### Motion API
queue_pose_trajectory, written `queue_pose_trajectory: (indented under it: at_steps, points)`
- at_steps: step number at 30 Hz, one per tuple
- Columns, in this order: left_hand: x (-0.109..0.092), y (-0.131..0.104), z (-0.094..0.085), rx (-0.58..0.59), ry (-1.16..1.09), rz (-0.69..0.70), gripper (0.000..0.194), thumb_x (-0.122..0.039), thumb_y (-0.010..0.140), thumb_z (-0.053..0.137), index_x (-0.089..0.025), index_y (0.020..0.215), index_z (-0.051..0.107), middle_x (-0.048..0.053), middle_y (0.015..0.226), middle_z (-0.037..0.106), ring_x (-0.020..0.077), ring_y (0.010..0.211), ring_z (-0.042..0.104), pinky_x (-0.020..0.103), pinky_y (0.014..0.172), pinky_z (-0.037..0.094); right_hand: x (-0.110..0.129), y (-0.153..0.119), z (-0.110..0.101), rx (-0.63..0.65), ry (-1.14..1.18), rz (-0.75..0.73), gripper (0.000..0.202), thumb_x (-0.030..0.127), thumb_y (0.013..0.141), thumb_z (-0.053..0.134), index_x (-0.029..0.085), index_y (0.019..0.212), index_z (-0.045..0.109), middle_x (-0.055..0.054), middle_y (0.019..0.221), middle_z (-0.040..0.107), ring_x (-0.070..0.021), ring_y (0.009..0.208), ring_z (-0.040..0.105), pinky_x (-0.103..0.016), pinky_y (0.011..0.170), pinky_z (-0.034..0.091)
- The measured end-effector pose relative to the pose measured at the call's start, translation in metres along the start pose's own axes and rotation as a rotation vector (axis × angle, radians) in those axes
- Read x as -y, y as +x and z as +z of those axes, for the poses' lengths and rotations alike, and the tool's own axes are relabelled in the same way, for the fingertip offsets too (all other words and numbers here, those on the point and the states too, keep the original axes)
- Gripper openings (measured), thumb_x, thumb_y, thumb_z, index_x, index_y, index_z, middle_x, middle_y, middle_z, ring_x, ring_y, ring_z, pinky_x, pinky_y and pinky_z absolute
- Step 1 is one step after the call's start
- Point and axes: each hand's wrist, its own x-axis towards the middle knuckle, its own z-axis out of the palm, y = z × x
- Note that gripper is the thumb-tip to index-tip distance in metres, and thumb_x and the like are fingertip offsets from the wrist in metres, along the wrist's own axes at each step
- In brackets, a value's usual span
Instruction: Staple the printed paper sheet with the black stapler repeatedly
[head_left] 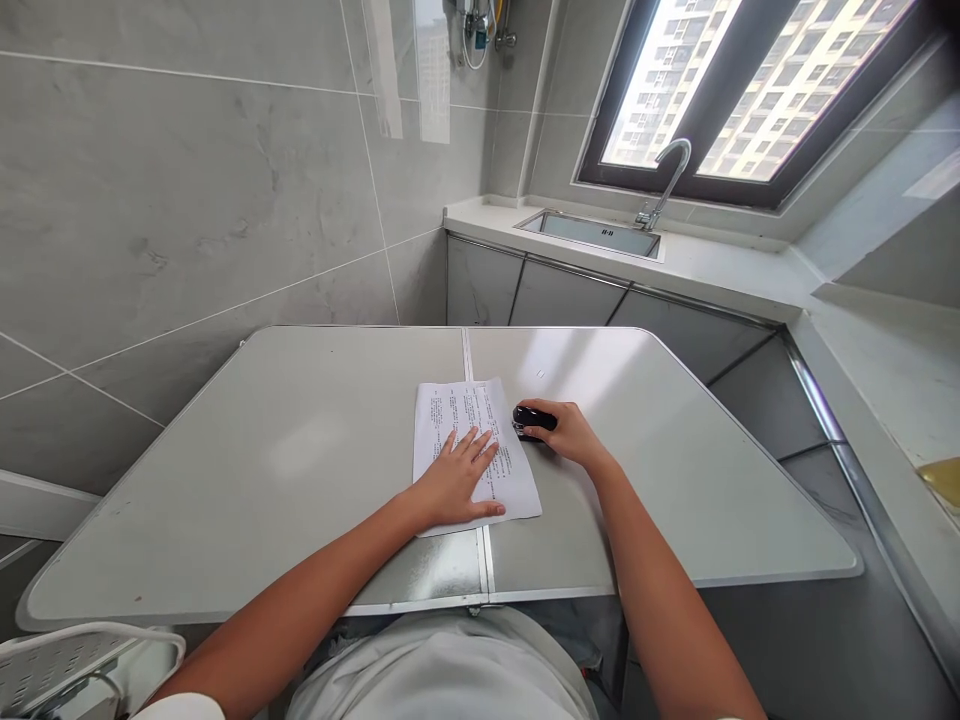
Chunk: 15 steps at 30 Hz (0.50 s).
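Note:
Printed paper (465, 405) lies on the folding table, across its middle seam; whether it is one sheet or a thin stack I cannot tell. My left hand (459, 482) rests flat on the lower part of the paper, fingers spread. Just right of the paper's edge, my right hand (568, 432) is closed around a black stapler (535, 418). The stapler's front end points left, close to the paper's right edge; whether it touches the paper is unclear.
The pale folding table (300, 430) has a metal seam (485, 565) down its middle. A white plastic basket (90, 650) stands at the lower left. Beyond the table are a counter with a sink (592, 232), a tap (667, 185) and a tiled wall on the left.

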Motion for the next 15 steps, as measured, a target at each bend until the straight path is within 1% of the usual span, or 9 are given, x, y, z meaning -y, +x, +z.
queue_pose_trajectory:
  at_steps: [5, 8, 10, 12, 15]
  points:
    - [-0.004, -0.002, -0.003, -0.004, 0.041, 0.055, 0.093, -0.078, 0.084, 0.061, -0.026, 0.159, 0.041, 0.016, 0.167, 0.035, 0.047, 0.155, 0.022, 0.07, 0.122, 0.017, -0.007, 0.0, 0.001, -0.036, -0.001, 0.014, 0.038, 0.025, 0.084, 0.07, 0.03, 0.121, 0.075, 0.0, 0.116, 0.078, -0.0256, 0.103, 0.073, -0.044, 0.099, 0.057]
    - [-0.003, -0.003, -0.005, -0.008, 0.062, 0.053, 0.087, -0.072, 0.087, 0.062, -0.026, 0.158, 0.043, 0.016, 0.166, 0.037, 0.0465, 0.154, 0.026, 0.071, 0.12, 0.019, -0.008, 0.0, 0.0, -0.062, 0.017, 0.032, 0.037, 0.026, 0.084, 0.071, 0.03, 0.12, 0.075, 0.0, 0.114, 0.078, -0.025, 0.102, 0.073, -0.043, 0.099, 0.057]
    - [-0.001, -0.003, -0.008, -0.01, 0.079, 0.025, 0.081, -0.069, 0.089, 0.061, -0.028, 0.156, 0.045, 0.016, 0.165, 0.039, 0.0457, 0.152, 0.03, 0.071, 0.119, 0.02, -0.007, 0.0, -0.002, -0.08, 0.026, 0.032, 0.036, 0.027, 0.085, 0.069, 0.03, 0.121, 0.074, 0.0, 0.114, 0.078, -0.0244, 0.101, 0.073, -0.041, 0.098, 0.057]
    - [0.002, -0.003, -0.011, -0.008, 0.095, -0.002, 0.077, -0.068, 0.09, 0.06, -0.029, 0.155, 0.047, 0.015, 0.165, 0.039, 0.0448, 0.151, 0.032, 0.072, 0.119, 0.021, -0.007, 0.0, -0.004, -0.064, 0.025, 0.02, 0.035, 0.027, 0.087, 0.067, 0.03, 0.121, 0.074, 0.0, 0.116, 0.077, -0.0241, 0.103, 0.072, -0.041, 0.097, 0.057]
    - [0.003, -0.003, -0.015, 0.004, 0.111, -0.001, 0.075, -0.067, 0.092, 0.058, -0.029, 0.154, 0.047, 0.014, 0.165, 0.039, 0.0436, 0.152, 0.031, 0.072, 0.118, 0.023, -0.005, -0.001, -0.004, 0.008, 0.019, 0.0, 0.035, 0.025, 0.088, 0.065, 0.031, 0.121, 0.073, -0.001, 0.116, 0.076, -0.024, 0.103, 0.071, -0.04, 0.096, 0.056]
